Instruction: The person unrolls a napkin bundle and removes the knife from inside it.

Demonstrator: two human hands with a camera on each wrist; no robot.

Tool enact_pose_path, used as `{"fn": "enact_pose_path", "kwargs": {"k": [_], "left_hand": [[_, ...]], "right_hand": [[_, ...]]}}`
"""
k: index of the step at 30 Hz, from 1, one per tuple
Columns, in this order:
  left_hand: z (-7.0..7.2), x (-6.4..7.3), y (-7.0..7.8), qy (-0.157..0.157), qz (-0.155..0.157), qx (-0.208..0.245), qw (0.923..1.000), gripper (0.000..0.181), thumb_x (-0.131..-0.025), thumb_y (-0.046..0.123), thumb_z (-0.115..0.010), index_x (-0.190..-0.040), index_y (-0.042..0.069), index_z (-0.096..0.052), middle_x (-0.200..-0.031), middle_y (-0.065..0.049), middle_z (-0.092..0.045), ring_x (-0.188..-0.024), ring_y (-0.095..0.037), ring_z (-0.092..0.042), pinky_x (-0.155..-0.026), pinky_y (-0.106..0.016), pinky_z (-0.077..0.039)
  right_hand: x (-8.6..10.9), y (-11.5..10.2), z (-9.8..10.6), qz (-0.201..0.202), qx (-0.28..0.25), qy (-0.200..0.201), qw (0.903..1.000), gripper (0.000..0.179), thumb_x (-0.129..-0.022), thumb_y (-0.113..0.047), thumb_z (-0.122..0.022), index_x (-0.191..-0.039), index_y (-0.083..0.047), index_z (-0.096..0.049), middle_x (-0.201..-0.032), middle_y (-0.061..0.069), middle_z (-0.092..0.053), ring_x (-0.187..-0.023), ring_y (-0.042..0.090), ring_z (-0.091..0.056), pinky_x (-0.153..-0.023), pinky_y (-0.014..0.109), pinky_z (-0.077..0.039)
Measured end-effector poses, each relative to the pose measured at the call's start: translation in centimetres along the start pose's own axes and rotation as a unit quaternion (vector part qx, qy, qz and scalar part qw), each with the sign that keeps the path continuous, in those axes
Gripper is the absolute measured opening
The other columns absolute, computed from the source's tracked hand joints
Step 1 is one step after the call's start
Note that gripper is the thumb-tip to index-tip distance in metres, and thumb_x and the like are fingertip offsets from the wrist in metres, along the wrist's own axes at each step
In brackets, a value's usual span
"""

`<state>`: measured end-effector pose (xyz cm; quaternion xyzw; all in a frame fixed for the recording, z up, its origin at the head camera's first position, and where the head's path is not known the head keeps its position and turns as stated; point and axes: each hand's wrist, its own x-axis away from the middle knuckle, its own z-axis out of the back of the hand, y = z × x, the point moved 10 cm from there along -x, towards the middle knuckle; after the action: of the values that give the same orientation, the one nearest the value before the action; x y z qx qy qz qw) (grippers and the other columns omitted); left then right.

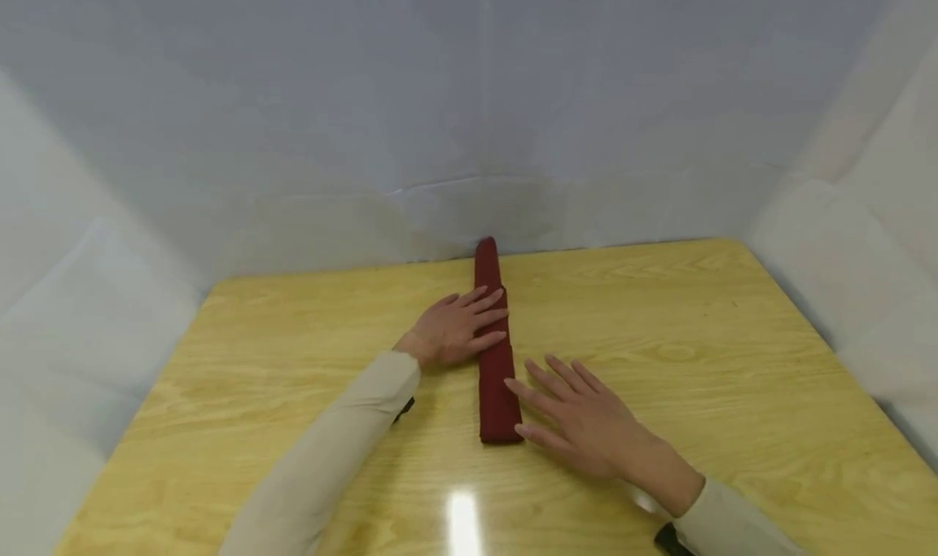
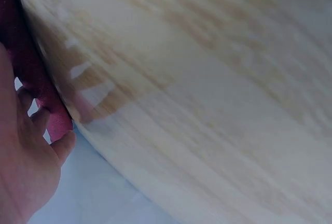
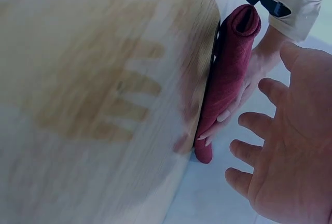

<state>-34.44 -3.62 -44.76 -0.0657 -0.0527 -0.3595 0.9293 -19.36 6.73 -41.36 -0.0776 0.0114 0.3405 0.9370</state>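
Observation:
A dark red cloth (image 1: pixel 499 405), folded into a long narrow roll, lies lengthwise on the wooden table. Its far end reaches the table's back edge. My left hand (image 1: pixel 456 328) rests across the middle of the roll, fingers spread and straight. Beside the near end, to the right, is my right hand (image 1: pixel 586 422), palm down with fingers spread and holding nothing. In the right wrist view the cloth roll (image 3: pixel 228 76) shows its spiral end, and a gap separates it from the right fingers (image 3: pixel 249 151). The left wrist view catches the cloth (image 2: pixel 21 40) along its left edge.
The wooden table (image 1: pixel 681 320) has a glossy surface with a bright reflection near the front. Pale sheets hang behind it, as a back curtain (image 1: pixel 330 116), and on both sides. A dark strap (image 3: pixel 264 1) sits at the left wrist.

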Motion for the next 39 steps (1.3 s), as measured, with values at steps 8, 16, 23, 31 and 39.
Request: {"fn": "enact_pose_path", "kwargs": {"k": [8,16,23,31,39], "left_hand": [[0.3,0.0,0.2,0.010,-0.003,-0.002,0.9999,0.059,-0.100,0.060,-0.021,-0.151,0.032,-0.029,-0.158,0.008,-0.011,-0.144,-0.016,-0.008,-0.113,-0.044,-0.020],[0.4,0.1,0.3,0.007,0.000,-0.020,0.9998,0.060,-0.099,0.061,-0.018,-0.152,0.034,-0.027,-0.158,0.009,-0.010,-0.144,-0.014,-0.008,-0.113,-0.044,-0.018],[0.3,0.1,0.8,0.005,-0.007,-0.009,0.9999,0.060,-0.099,0.061,-0.020,-0.151,0.033,-0.028,-0.158,0.009,-0.010,-0.144,-0.015,-0.008,-0.113,-0.045,-0.017],[0.2,0.1,1.2,0.004,-0.007,-0.012,0.9999,0.059,-0.099,0.060,-0.022,-0.152,0.033,-0.027,-0.158,0.009,-0.011,-0.144,-0.015,-0.009,-0.113,-0.044,-0.019],[0.0,0.1,1.6,-0.006,-0.002,-0.008,0.9999,0.059,-0.100,0.059,-0.020,-0.152,0.033,-0.024,-0.158,0.009,-0.008,-0.144,-0.015,-0.006,-0.114,-0.043,-0.017]], "right_hand": [[-0.5,-0.8,0.5,0.017,-0.020,0.004,0.9996,0.060,-0.100,-0.058,-0.027,-0.151,-0.027,-0.031,-0.154,0.005,-0.029,-0.142,0.028,-0.021,-0.112,0.048,-0.018],[-1.3,-2.2,0.4,0.046,-0.067,-0.026,0.9964,0.061,-0.101,-0.055,-0.029,-0.149,-0.020,-0.036,-0.155,0.005,-0.026,-0.142,0.022,-0.021,-0.113,0.040,-0.021],[-1.8,-2.9,0.0,0.059,-0.061,-0.050,0.9951,0.059,-0.101,-0.052,-0.033,-0.149,-0.017,-0.038,-0.155,0.005,-0.025,-0.142,0.020,-0.019,-0.113,0.037,-0.022],[-1.8,-3.3,-0.3,0.066,-0.058,-0.037,0.9954,0.057,-0.100,-0.049,-0.040,-0.146,-0.014,-0.044,-0.153,0.006,-0.030,-0.141,0.021,-0.024,-0.111,0.037,-0.025],[-1.5,-3.3,-0.5,0.071,-0.067,-0.022,0.9950,0.054,-0.099,-0.044,-0.047,-0.143,-0.012,-0.047,-0.150,0.008,-0.035,-0.138,0.023,-0.030,-0.108,0.039,-0.032]]}}
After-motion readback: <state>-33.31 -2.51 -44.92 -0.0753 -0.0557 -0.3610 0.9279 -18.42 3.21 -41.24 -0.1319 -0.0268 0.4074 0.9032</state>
